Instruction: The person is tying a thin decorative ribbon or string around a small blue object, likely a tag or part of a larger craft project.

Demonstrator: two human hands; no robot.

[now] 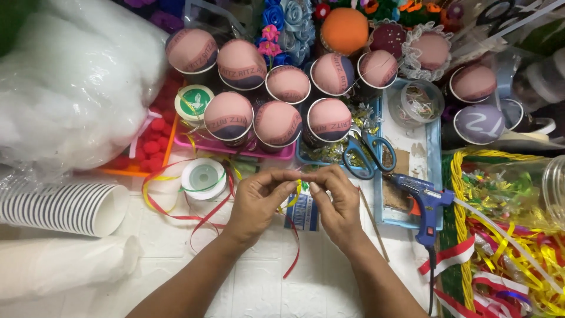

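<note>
Two hands meet over the white bench (329,294): the left hand (257,203) and right hand (336,203) both pinch a thin yellow ribbon (298,187) between fingertips, above a small printed packet (302,212). The ribbon could slip from so slight a grip, or snag the red ribbon (292,259) trailing beneath. Behind, paper cups (276,126) hold pink domed cushions; a blue tray (406,176) carries scissors (366,154) and a glue gun (425,206).
</note>
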